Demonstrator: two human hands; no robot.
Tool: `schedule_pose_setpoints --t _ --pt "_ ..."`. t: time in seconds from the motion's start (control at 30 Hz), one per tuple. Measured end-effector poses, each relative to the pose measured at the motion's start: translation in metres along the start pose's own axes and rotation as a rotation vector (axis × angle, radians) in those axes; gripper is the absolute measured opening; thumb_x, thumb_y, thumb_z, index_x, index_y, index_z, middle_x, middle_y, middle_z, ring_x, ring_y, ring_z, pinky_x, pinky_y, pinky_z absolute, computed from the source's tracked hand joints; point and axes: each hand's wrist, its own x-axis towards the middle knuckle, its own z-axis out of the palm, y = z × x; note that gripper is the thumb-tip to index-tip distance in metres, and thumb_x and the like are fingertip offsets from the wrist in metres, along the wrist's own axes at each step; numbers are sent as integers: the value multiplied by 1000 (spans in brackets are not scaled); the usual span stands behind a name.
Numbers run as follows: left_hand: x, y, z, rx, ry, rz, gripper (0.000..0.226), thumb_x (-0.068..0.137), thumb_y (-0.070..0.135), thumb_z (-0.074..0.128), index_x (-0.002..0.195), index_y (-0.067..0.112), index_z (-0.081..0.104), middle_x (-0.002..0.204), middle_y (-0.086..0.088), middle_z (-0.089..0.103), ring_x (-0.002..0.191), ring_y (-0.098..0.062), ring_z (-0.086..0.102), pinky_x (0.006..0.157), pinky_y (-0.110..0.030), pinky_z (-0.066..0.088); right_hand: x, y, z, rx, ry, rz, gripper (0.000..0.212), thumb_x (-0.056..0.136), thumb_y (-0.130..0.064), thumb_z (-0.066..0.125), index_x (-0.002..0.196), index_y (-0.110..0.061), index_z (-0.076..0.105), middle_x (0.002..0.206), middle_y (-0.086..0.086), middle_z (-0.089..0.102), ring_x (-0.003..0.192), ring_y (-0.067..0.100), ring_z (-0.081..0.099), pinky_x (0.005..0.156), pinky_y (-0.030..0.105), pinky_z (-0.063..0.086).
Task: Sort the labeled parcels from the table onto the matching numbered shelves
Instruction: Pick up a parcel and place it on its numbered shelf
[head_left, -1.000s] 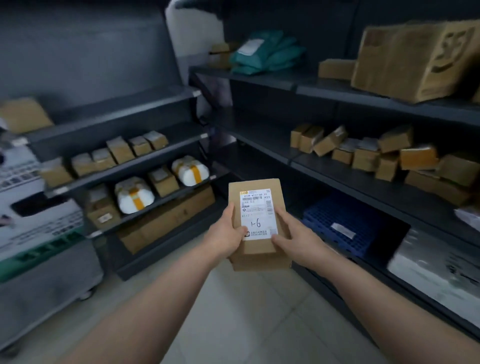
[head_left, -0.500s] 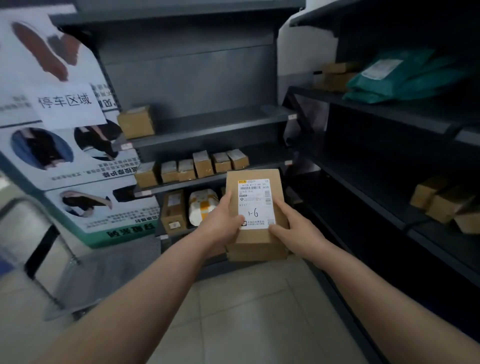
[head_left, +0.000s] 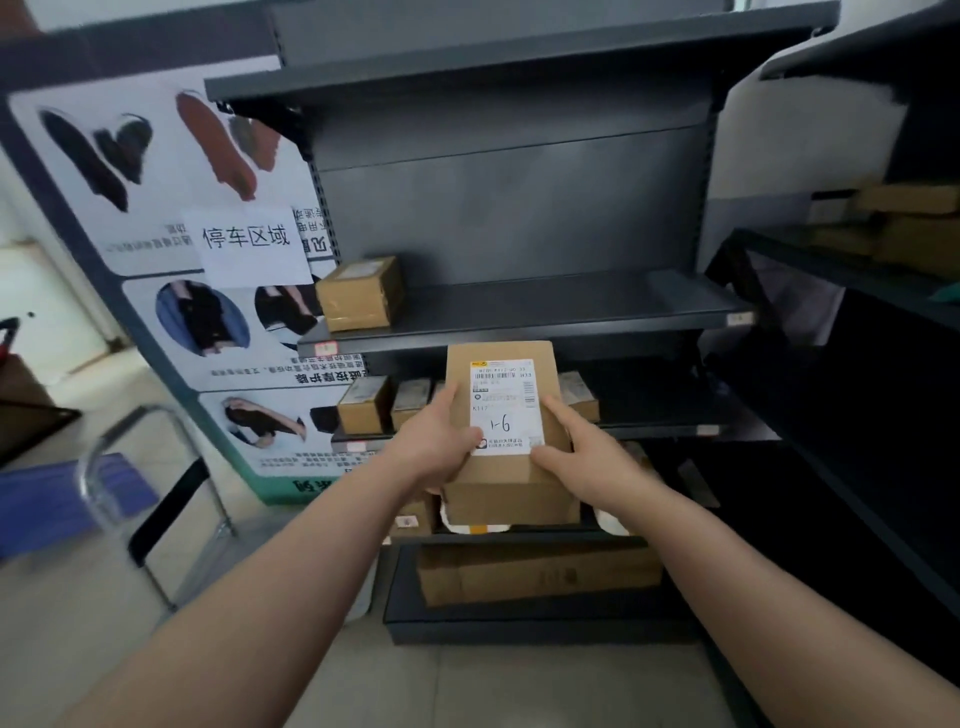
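Note:
I hold a brown cardboard parcel (head_left: 511, 467) in front of a dark grey shelf unit (head_left: 519, 218). Its white label, facing me, has "1-6" handwritten on it. My left hand (head_left: 434, 441) grips the parcel's left edge, thumb on top. My right hand (head_left: 582, 457) grips its right edge, thumb beside the label. The upper shelf board (head_left: 545, 312) carries one small brown box (head_left: 361, 292) at its left end. Below it, a shelf holds a row of small boxes (head_left: 363, 402), partly hidden by the parcel.
A long flat carton (head_left: 535, 574) lies on the bottom shelf. A poster board (head_left: 171, 249) with a white paper sign stands left of the unit. A metal-framed chair (head_left: 119, 493) is at the lower left. Another dark rack (head_left: 857, 291) with boxes runs along the right.
My view has swung left, from the right-hand rack to face the grey shelf unit squarely and closer. Both hands keep the same grip on the parcel.

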Motion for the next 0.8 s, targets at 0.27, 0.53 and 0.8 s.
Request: schedule_pose_setpoints --t 0.27,0.53,0.8 --pt "122 -4 -48 -27 16 51 75 96 33 56 153 39 7 148 -2 40 113 -27 55 85 -45 56 138 -27 13 -7 20 -56 69 93 -32 56 149 -45 16 146 -10 41 121 14 46 88 30 45" --pt "258 -11 -106 -21 109 186 62 93 29 60 149 26 33 143 -1 48 110 -20 55 87 -35 52 283 -64 40 -31 154 -143 60 93 -39 53 147 -37 29 145 -4 40 115 13 45 89 30 44" --pt "331 -38 -95 358 148 333 64 94 26 58 150 20 28 158 -6 22 136 -26 38 109 -37 35 357 -50 54 -555 231 -333 54 97 -34 50 147 -32 29 158 -3 19 138 19 29 106 39 35"
